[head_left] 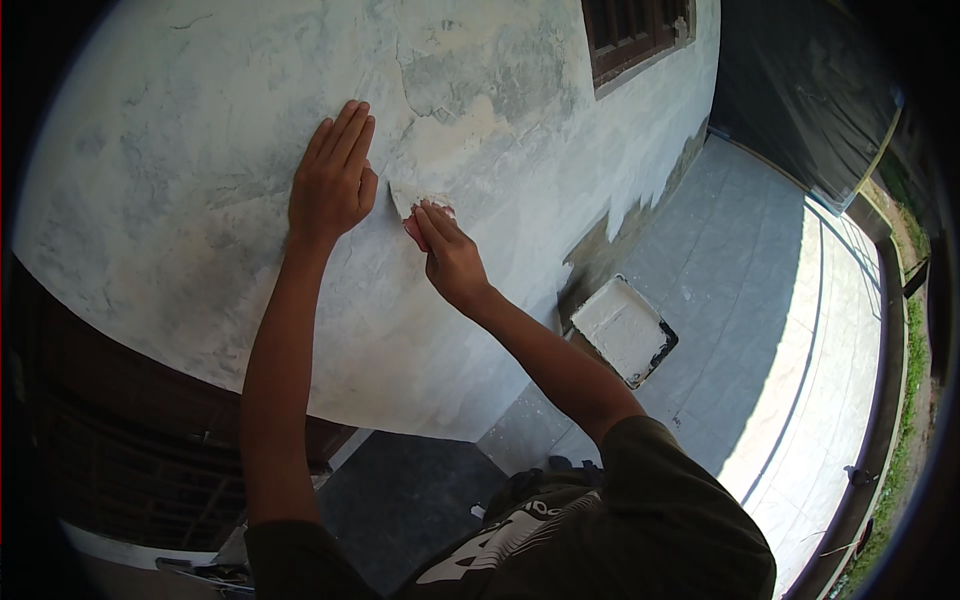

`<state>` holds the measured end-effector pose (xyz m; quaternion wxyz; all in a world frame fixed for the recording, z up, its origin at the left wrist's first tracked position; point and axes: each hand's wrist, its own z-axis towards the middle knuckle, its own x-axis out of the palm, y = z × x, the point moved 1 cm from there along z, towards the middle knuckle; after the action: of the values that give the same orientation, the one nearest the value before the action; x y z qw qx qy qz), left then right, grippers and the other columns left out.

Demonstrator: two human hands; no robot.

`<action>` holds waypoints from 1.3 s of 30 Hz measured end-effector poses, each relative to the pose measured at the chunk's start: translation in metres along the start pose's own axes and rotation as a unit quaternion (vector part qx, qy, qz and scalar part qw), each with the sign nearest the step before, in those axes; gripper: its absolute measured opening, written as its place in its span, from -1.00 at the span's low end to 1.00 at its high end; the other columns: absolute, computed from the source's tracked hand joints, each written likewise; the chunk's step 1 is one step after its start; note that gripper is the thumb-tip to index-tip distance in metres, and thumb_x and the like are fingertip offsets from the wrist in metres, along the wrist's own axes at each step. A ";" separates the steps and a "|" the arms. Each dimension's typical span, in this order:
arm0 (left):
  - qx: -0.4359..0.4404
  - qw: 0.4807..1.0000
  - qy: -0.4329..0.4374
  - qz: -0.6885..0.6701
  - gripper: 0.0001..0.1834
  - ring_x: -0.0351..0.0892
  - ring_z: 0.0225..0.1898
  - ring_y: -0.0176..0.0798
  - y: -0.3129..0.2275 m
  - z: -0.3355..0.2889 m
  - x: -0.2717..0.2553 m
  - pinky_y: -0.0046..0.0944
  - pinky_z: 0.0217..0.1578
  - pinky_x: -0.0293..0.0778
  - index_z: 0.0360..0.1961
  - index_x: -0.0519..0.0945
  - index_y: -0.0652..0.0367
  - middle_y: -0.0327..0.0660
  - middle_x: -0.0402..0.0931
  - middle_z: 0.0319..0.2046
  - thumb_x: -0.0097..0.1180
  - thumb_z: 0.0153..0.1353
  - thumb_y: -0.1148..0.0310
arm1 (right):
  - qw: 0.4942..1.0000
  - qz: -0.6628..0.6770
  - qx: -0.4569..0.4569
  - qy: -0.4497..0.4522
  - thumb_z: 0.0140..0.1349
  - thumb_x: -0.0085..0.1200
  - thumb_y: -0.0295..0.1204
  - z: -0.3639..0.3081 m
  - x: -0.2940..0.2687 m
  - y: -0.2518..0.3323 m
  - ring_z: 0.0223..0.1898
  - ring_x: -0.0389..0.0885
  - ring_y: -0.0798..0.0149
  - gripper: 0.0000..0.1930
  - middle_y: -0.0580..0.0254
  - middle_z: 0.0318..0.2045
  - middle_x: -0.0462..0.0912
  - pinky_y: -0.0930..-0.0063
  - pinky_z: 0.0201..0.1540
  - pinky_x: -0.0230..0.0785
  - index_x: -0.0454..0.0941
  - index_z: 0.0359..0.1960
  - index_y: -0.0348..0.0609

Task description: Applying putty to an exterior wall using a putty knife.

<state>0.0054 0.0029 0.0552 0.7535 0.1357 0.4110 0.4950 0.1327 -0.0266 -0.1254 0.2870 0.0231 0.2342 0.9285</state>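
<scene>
Pressing flat on the plastered wall (180, 180), my left hand (332, 180) lies open, fingers together. Just right of it, my right hand (450, 255) is clamped on a small scraper (412, 215) held against the wall. Farther right, a tray of white plaster (622, 328) sits on the tiled floor (740, 300).

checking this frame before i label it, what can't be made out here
- Scraper, head view: mostly hidden behind the right hand; only a reddish bit and a pale blade edge show.
- Tray: contents just a pale mass, too small to tell.
- Window: cut off by the top edge.
- Left hand lies flat on the wall; palm side hidden.
</scene>
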 end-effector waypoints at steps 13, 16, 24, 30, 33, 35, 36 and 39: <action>-0.001 1.000 -0.022 -0.006 -0.46 0.31 0.41 -0.11 -0.002 -0.001 0.002 -0.03 0.42 0.18 0.21 0.51 0.35 -0.03 0.43 0.31 -0.06 0.17 0.47 | 0.983 0.015 -0.010 -0.182 0.30 -0.03 -0.75 0.110 -0.030 -0.030 0.01 0.69 -0.09 -0.64 -0.19 0.02 0.66 0.24 0.06 0.54 0.54 0.12 -0.38; -0.012 0.999 -0.035 0.001 -0.46 0.30 0.42 -0.13 0.003 -0.001 0.004 -0.03 0.42 0.16 0.22 0.50 0.34 -0.05 0.42 0.32 -0.06 0.18 0.45 | 0.989 -0.104 -0.037 -0.100 0.16 0.05 -0.77 0.099 0.006 -0.014 0.26 0.47 -0.19 -0.48 -0.23 0.21 0.49 0.12 0.23 0.44 0.42 0.21 -0.41; -0.036 0.993 0.048 0.105 -0.38 0.11 0.51 -0.24 0.003 -0.028 -0.015 -0.09 0.48 0.00 0.37 0.38 0.21 -0.20 0.24 0.45 -0.07 0.25 0.37 | 0.970 0.102 0.073 0.206 0.28 0.00 -0.73 -0.106 -0.001 0.004 0.17 0.58 -0.09 -0.55 -0.12 0.13 0.59 0.11 0.23 0.46 0.49 0.22 -0.23; -0.043 0.993 0.066 0.092 -0.34 0.05 0.53 -0.24 -0.006 -0.026 -0.017 -0.08 0.49 -0.03 0.44 0.28 0.17 -0.24 0.15 0.49 -0.05 0.28 0.36 | 0.989 0.069 0.120 -0.044 0.34 0.03 -0.67 0.009 -0.056 -0.022 0.00 0.73 0.08 -0.65 -0.12 -0.01 0.69 0.38 0.04 0.55 0.58 0.14 -0.25; -0.045 0.992 0.065 0.095 -0.35 0.06 0.52 -0.24 -0.003 -0.029 -0.015 -0.09 0.49 -0.02 0.43 0.29 0.17 -0.23 0.16 0.49 -0.05 0.28 0.37 | 0.989 0.039 0.052 -0.130 0.31 0.06 -0.67 0.084 -0.047 -0.028 -0.16 0.75 0.10 -0.65 -0.13 -0.11 0.72 0.39 -0.08 0.54 0.58 0.13 -0.29; -0.046 0.992 0.070 0.092 -0.35 0.06 0.52 -0.24 0.000 -0.033 -0.016 -0.09 0.49 -0.02 0.43 0.29 0.18 -0.23 0.16 0.49 -0.05 0.27 0.38 | 0.993 0.013 -0.003 -0.115 0.26 0.01 -0.73 0.109 -0.031 -0.023 0.00 0.69 -0.06 -0.65 -0.14 -0.02 0.68 0.27 0.05 0.56 0.56 0.08 -0.34; -0.046 0.993 0.066 0.083 -0.35 0.07 0.52 -0.24 -0.003 -0.029 -0.013 -0.08 0.49 -0.01 0.42 0.30 0.18 -0.23 0.17 0.49 -0.05 0.27 0.38 | 0.991 -0.028 -0.042 -0.120 0.26 0.05 -0.70 0.115 -0.026 -0.028 -0.02 0.70 -0.06 -0.67 -0.14 -0.04 0.68 0.28 0.03 0.56 0.58 0.07 -0.32; -0.045 0.993 0.063 0.083 -0.36 0.08 0.52 -0.24 -0.003 -0.029 -0.013 -0.08 0.48 0.01 0.41 0.32 0.19 -0.22 0.18 0.48 -0.05 0.26 0.39 | 0.989 -0.058 -0.048 -0.127 0.25 0.06 -0.70 0.110 -0.012 -0.023 0.05 0.65 -0.12 -0.67 -0.12 0.01 0.66 0.20 0.09 0.55 0.57 0.05 -0.32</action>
<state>-0.0167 -0.0152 0.0415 0.6874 0.1038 0.4221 0.5818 0.1746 0.0300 -0.0364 0.3684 0.1137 0.1515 0.9102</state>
